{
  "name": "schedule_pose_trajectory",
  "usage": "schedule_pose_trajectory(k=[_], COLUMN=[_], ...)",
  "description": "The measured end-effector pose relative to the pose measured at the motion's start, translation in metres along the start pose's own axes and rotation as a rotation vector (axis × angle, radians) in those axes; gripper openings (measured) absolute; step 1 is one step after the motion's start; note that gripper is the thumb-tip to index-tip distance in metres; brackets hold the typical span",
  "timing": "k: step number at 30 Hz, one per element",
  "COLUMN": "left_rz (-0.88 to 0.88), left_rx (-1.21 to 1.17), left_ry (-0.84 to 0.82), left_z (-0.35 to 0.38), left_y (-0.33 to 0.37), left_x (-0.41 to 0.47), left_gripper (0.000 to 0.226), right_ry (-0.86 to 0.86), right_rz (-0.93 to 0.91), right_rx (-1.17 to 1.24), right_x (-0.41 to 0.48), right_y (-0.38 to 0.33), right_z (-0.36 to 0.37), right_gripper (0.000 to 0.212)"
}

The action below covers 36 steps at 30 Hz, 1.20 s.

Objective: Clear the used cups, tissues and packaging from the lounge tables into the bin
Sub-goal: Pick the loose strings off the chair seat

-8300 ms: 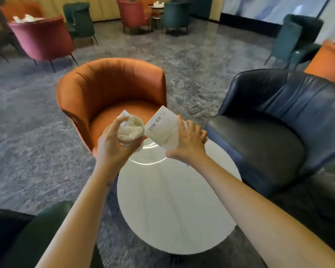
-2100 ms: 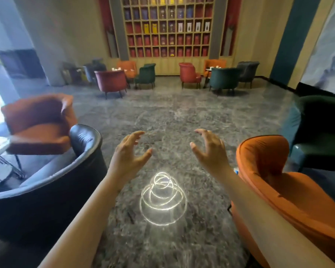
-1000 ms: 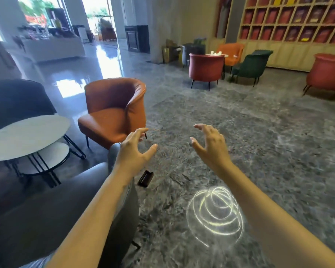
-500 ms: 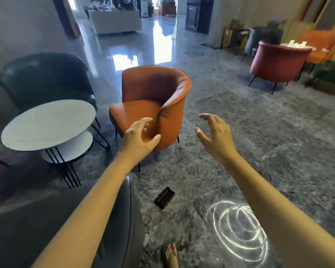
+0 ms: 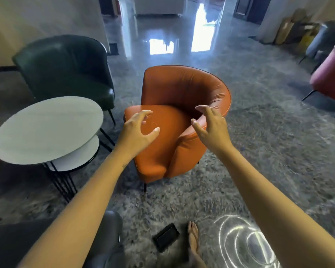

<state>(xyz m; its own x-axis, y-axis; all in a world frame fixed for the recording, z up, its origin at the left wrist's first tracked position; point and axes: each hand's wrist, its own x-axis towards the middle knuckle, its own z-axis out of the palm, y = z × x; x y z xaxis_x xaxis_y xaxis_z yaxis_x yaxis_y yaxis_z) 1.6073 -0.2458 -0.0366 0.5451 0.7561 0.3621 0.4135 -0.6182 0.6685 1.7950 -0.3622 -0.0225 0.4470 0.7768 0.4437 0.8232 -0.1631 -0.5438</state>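
Observation:
Both arms stretch forward at chest height over the floor. My left hand [image 5: 138,130] holds nothing, its fingers spread and loosely bent. My right hand [image 5: 211,125] is likewise empty, with fingers apart and relaxed. They hover in front of an orange armchair [image 5: 184,97]. A round white table [image 5: 46,128] with a smaller white one nested beneath stands to the left; its top shows no cups, tissues or packaging. No bin is in view.
A dark green armchair [image 5: 66,68] stands behind the white table. A grey chair back [image 5: 108,229] is at the lower left. A small black object [image 5: 165,239] lies on the floor beside a bare foot [image 5: 193,235]. A red armchair [image 5: 331,78] sits far right.
The view has swung left and come closer to the orange armchair and white table. Both hands stay empty and raised; earlier they held a tissue-filled cup and a paper packet.

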Motion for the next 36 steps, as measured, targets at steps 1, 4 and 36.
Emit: schedule_pose_trajectory(k=[1, 4, 36], left_rz=[-0.017, -0.082, -0.245], left_rx=[0.008, 0.028, 0.014], left_ry=[0.01, 0.033, -0.338], left_z=[0.01, 0.039, 0.143], left_y=[-0.008, -0.027, -0.346], left_x=[0.017, 0.067, 0.456], left_gripper=[0.048, 0.048, 0.049], right_ry=[-0.02, -0.068, -0.329], right_rz=[-0.025, -0.067, 0.247], right_rx=[0.012, 0.04, 0.004], right_x=[0.022, 0.087, 0.405], right_y=[0.012, 0.047, 0.161], right_z=[0.011, 0.04, 0.393], right_gripper=[0.037, 0.037, 0.036])
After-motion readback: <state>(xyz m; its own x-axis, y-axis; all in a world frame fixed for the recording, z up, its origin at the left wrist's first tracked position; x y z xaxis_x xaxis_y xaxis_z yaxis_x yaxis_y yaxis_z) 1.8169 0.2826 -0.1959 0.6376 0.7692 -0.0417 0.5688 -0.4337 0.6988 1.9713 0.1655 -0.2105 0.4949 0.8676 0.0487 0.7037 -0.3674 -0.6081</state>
